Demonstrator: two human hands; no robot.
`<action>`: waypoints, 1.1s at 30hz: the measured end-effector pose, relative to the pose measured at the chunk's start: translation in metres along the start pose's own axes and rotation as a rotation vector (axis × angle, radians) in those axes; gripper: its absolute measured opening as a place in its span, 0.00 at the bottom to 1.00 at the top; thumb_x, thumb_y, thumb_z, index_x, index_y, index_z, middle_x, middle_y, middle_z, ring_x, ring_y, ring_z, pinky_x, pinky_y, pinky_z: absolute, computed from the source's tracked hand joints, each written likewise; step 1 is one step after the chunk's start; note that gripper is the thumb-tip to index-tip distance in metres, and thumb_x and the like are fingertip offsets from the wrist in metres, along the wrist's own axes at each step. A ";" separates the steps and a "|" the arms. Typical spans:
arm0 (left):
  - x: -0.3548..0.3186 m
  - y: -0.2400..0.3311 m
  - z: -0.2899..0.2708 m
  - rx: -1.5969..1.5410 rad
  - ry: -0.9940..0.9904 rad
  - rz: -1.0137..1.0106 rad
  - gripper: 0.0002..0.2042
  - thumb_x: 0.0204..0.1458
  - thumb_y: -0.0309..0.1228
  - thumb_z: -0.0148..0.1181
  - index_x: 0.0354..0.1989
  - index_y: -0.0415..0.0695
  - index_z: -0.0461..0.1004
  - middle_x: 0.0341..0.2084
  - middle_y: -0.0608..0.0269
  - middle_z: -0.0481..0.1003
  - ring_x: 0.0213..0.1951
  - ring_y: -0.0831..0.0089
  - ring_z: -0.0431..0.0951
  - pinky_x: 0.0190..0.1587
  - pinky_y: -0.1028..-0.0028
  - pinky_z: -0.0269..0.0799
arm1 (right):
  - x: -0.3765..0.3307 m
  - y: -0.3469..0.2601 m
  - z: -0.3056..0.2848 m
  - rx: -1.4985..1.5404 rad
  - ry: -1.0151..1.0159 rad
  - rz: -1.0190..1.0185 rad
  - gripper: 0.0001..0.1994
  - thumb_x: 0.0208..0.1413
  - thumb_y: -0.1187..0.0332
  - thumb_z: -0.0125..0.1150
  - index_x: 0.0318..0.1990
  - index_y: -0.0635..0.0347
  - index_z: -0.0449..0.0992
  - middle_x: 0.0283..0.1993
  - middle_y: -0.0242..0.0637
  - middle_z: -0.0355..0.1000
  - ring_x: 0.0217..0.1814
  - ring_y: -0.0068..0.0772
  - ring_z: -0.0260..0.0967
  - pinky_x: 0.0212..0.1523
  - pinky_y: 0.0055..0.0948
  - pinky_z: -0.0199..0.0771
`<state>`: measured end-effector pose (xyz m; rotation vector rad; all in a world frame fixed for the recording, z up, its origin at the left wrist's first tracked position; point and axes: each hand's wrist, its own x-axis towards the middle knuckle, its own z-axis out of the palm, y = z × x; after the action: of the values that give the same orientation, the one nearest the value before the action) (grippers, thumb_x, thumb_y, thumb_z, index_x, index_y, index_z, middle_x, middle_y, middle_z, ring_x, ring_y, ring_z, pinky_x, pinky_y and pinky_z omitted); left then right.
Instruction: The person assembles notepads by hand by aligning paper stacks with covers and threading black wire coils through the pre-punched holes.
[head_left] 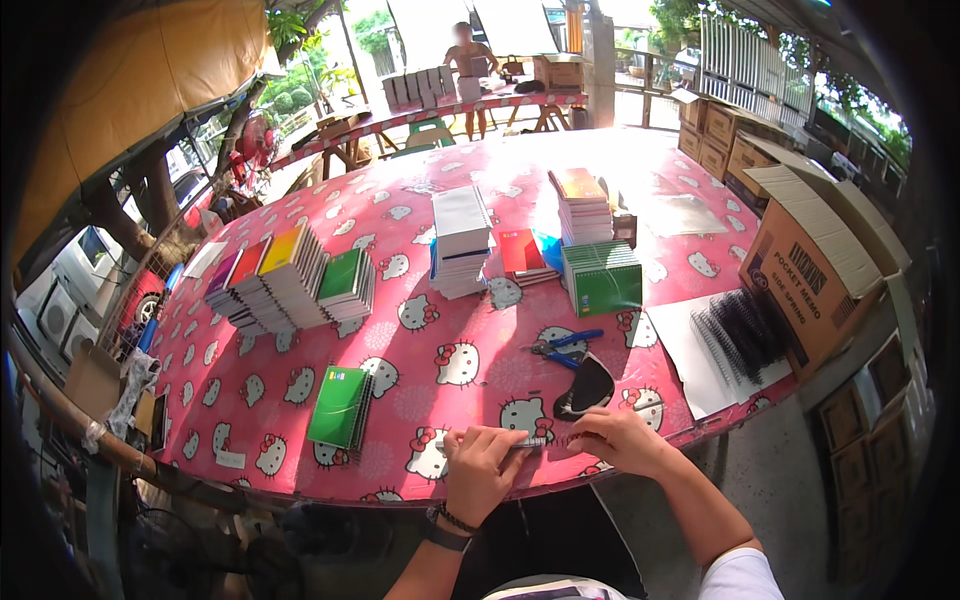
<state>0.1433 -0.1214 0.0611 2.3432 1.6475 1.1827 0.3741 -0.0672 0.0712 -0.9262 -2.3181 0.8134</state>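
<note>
Near the table's front edge, my left hand (484, 458) is closed on a small notebook (530, 442), mostly hidden under the fingers, with its bound edge showing. Just to the right, my right hand (612, 438) is closed in a pinch at the end of that edge. What sits between its fingertips is too small to make out. Beyond the right hand lie a dark pouch-like item (585, 386) and blue-handled pliers (570, 345). A small stack of green spiral notebooks (340, 408) rests to the left of my left hand.
Notebook stacks stand across the patterned pink tablecloth (400, 345): multicoloured ones (285, 250), white ones (462, 225) and green ones (603, 280). Black spiral coils (740, 335) lie on a white sheet (690, 395) by an open carton (815, 265). A person (470, 60) stands at a far table.
</note>
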 end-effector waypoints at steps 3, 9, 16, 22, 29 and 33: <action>-0.001 -0.001 0.000 0.011 0.000 -0.005 0.09 0.44 0.33 0.65 0.36 0.52 0.78 0.30 0.74 0.76 0.37 0.74 0.73 0.46 0.65 0.55 | 0.002 -0.007 0.001 -0.151 0.075 -0.021 0.08 0.49 0.69 0.62 0.36 0.55 0.71 0.33 0.37 0.67 0.32 0.44 0.70 0.30 0.39 0.70; 0.001 0.000 0.001 -0.005 0.005 -0.011 0.09 0.44 0.33 0.66 0.35 0.52 0.78 0.29 0.74 0.76 0.37 0.74 0.73 0.46 0.66 0.55 | 0.003 -0.008 0.006 -0.026 0.132 -0.060 0.09 0.49 0.70 0.62 0.38 0.56 0.72 0.34 0.37 0.67 0.31 0.43 0.70 0.31 0.38 0.71; 0.000 -0.001 0.001 -0.014 -0.008 -0.017 0.09 0.43 0.33 0.66 0.35 0.52 0.78 0.29 0.74 0.76 0.37 0.74 0.73 0.48 0.64 0.55 | 0.012 -0.003 0.001 -0.120 0.190 -0.313 0.11 0.52 0.73 0.59 0.43 0.60 0.72 0.33 0.38 0.69 0.33 0.42 0.71 0.33 0.37 0.72; -0.002 0.005 -0.001 0.007 -0.020 -0.032 0.11 0.43 0.34 0.66 0.37 0.53 0.77 0.30 0.74 0.76 0.38 0.74 0.73 0.54 0.61 0.51 | 0.006 0.000 0.004 0.102 -0.069 -0.043 0.09 0.54 0.70 0.58 0.41 0.61 0.71 0.30 0.40 0.70 0.33 0.45 0.72 0.33 0.37 0.71; -0.004 0.008 0.002 -0.037 -0.064 0.035 0.09 0.46 0.35 0.65 0.36 0.53 0.77 0.31 0.74 0.77 0.37 0.74 0.73 0.55 0.60 0.49 | 0.010 -0.009 0.000 0.007 -0.177 0.074 0.13 0.59 0.58 0.55 0.38 0.61 0.70 0.30 0.43 0.73 0.34 0.44 0.73 0.33 0.37 0.70; -0.005 0.006 0.003 -0.002 -0.076 0.051 0.08 0.48 0.36 0.64 0.35 0.53 0.77 0.32 0.75 0.77 0.37 0.75 0.73 0.55 0.59 0.49 | 0.010 -0.007 0.000 0.120 -0.205 0.124 0.16 0.59 0.55 0.54 0.38 0.62 0.70 0.30 0.43 0.73 0.34 0.44 0.73 0.33 0.37 0.71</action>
<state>0.1496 -0.1273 0.0586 2.4107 1.5719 1.0880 0.3648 -0.0639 0.0780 -0.9819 -2.3701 1.1334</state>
